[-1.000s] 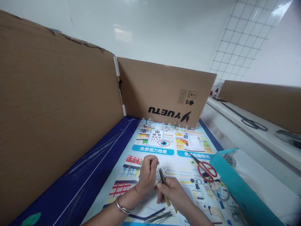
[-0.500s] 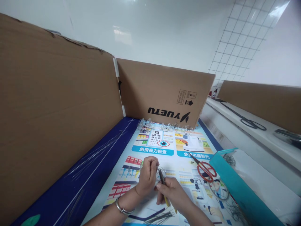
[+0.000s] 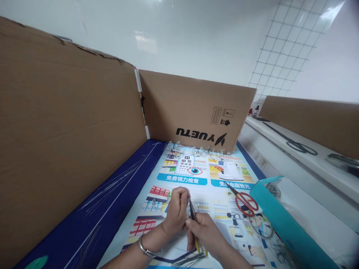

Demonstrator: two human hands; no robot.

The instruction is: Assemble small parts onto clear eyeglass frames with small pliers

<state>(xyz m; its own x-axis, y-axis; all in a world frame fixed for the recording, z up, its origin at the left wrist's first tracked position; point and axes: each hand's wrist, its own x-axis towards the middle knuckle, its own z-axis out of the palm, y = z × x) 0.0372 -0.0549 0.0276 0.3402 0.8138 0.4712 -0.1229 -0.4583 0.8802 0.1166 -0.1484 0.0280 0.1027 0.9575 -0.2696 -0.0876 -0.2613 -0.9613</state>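
Note:
My right hand (image 3: 206,228) is closed around needle-nose pliers (image 3: 192,211) with dark jaws and yellow handles. Their tip points up beside the fingertips of my left hand (image 3: 177,207), which is pinched on a thin piece of wire (image 3: 196,203). Part of that wire curves out behind the pliers; the rest is hidden by my fingers. Just below my right hand, a bunch of short cut wires (image 3: 189,259) lies on the printed poster (image 3: 146,224).
Red-handled scissors (image 3: 242,200) and a wire coil (image 3: 260,226) lie to the right, by a teal-edged open box (image 3: 286,220). Long wires (image 3: 112,183) rest on the blue strip at left. Cardboard panels (image 3: 196,101) stand behind and left, with bent wire pieces (image 3: 199,150) along the back.
The pliers' handles have swung slightly left and sit closer together. My right hand has shifted a little with them; my left hand is almost unmoved.

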